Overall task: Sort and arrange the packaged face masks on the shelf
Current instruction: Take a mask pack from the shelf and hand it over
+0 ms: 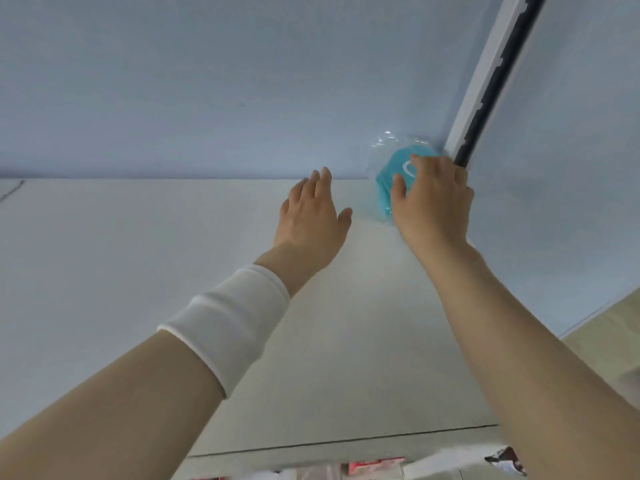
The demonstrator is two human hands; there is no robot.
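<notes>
Head view, read from left to right. A white band [228, 323] circled the left forearm. The left hand [311, 213] lay open above the pale shelf [138, 271], fingers straight and close together, holding nothing; whether the palm touched the board could not be told. Just beside it, in the rear right corner of the shelf, stood the packaged face mask [393, 166], pressed against the blue back wall [207, 81] and touching the foot of the slotted upright [485, 84]. The right hand [433, 202] held this pack, thumb and forefinger curved round its near face; the remaining fingers were hidden behind it.

The step in hand appeared to be seating the pack in the corner. To do it well, the grip would best be kept light, since the film looked thin and likely to crumple, and the pack set square to the wall. The free left hand could steady its near edge.

The clear wrapper enclosed one teal mask with a white loop showing; the count inside could not be read. At the lower edge, red-and-white packets [374, 466] lay blurred on a lower level.
</notes>
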